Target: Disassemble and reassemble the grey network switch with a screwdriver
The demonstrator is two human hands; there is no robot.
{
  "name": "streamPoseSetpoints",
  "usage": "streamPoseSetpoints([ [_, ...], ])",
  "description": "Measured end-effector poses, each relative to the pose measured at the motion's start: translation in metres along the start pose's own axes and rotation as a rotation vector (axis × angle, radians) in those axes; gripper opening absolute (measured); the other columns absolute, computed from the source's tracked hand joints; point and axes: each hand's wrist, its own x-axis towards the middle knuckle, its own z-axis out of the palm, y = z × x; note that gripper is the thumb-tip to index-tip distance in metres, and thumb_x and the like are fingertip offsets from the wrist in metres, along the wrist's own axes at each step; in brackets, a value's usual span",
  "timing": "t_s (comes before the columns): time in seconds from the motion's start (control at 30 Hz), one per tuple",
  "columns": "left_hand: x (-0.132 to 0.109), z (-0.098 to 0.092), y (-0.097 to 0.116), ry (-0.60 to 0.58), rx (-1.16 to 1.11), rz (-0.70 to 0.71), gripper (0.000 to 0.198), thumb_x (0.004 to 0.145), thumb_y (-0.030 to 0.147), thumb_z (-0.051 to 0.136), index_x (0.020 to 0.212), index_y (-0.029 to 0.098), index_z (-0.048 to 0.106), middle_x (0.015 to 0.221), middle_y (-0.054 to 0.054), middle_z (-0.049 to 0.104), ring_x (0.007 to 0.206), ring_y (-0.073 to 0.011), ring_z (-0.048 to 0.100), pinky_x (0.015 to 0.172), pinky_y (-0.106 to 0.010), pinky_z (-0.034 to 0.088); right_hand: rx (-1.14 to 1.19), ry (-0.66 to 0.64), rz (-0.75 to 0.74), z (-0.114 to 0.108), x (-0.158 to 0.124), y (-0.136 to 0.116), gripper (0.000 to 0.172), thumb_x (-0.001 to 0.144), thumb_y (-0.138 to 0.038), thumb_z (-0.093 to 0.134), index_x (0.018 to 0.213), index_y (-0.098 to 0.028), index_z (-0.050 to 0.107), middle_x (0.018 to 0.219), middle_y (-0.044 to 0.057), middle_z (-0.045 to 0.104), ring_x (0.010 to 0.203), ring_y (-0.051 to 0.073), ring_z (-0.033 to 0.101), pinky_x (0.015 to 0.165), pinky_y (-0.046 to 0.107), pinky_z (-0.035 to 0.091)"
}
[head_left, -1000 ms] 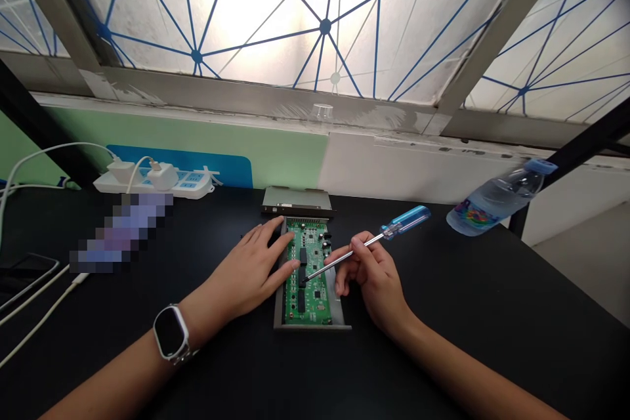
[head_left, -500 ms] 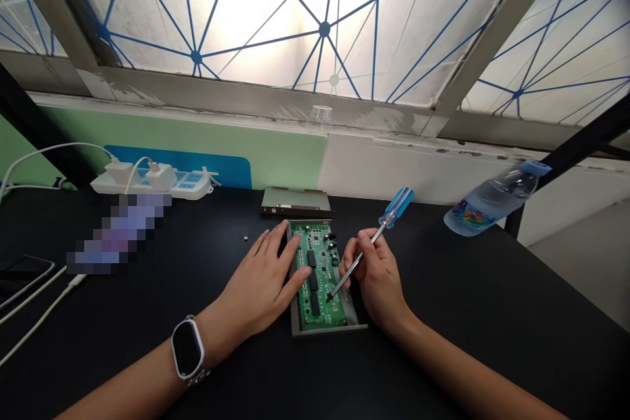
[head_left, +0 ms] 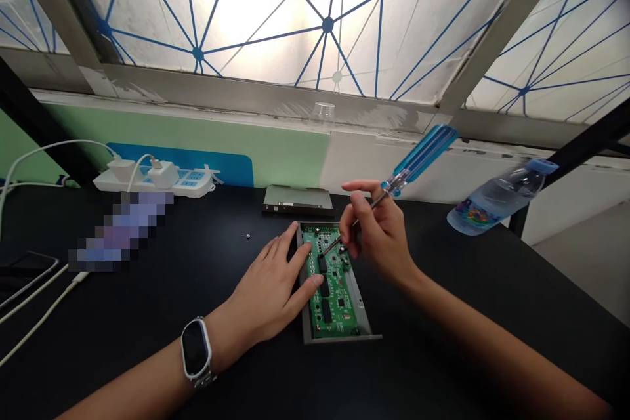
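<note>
A green circuit board (head_left: pixel 347 315) sits in a shallow grey metal case (head_left: pixel 342 340) on the black table. My left hand (head_left: pixel 270 282) lies with fingers spread over the left edge of the case and board, thumb resting by the black chips. My right hand (head_left: pixel 381 230) pinches the metal shaft of a screwdriver (head_left: pixel 426 149) with a clear blue handle. The handle points up and to the right, and the tip is over the upper part of the board, near a black chip. Whether the tip touches it I cannot tell.
Behind the board lies a grey metal cover (head_left: pixel 298 199). Tiny screws (head_left: pixel 247 236) rest left of the case. A power strip (head_left: pixel 197 182) with plugs and white cables stands back left, near a phone-like device (head_left: pixel 29 275). A water bottle (head_left: pixel 497 200) leans at the right.
My right hand has moved the screwdriver up, its tip going from the lower board to the upper part. The case and my left hand have shifted slightly right.
</note>
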Motion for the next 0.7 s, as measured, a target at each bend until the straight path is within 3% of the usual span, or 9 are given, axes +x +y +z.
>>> streamPoseSetpoints([
  [0.13,0.0,-0.004,-0.006,-0.044,-0.029,0.001,0.069,0.102,0.067,0.037,0.155,0.024,0.041,0.172,-0.014,0.019,0.153,-0.0397,0.03,0.12,-0.061,0.034,-0.118,-0.061,-0.107,0.01,0.041,-0.007,0.041,0.103,-0.059,0.046,0.085,-0.023,0.052,0.047,-0.009,0.042,0.038,0.008,0.038,0.041,0.024,0.03],
  [0.27,0.001,-0.005,-0.011,-0.063,-0.035,0.011,0.074,0.099,0.071,0.04,0.157,0.026,0.037,0.173,-0.012,0.017,0.151,-0.0404,0.033,0.118,-0.062,0.036,-0.188,-0.048,-0.094,0.02,0.064,0.007,0.05,0.103,-0.067,0.037,0.081,-0.023,0.049,0.05,-0.007,0.041,0.047,0.011,0.042,0.049,0.027,0.032],
  [0.47,0.001,-0.003,-0.009,-0.036,-0.001,0.013,0.069,0.101,0.067,0.037,0.154,0.022,0.042,0.172,-0.014,0.019,0.151,-0.0399,0.034,0.117,-0.06,0.039,-0.235,-0.029,-0.113,0.025,0.064,0.034,0.05,0.105,-0.064,0.034,0.074,-0.025,0.041,0.057,-0.005,0.043,0.052,0.013,0.043,0.055,0.029,0.036],
  [0.7,0.001,-0.001,-0.006,-0.023,0.033,0.008,0.069,0.101,0.065,0.038,0.152,0.019,0.045,0.17,-0.017,0.023,0.147,-0.0412,0.039,0.114,-0.06,0.042,-0.286,-0.03,-0.191,0.032,0.063,0.048,0.05,0.107,-0.059,0.033,0.071,-0.025,0.041,0.059,-0.003,0.046,0.054,0.014,0.045,0.058,0.032,0.036],
])
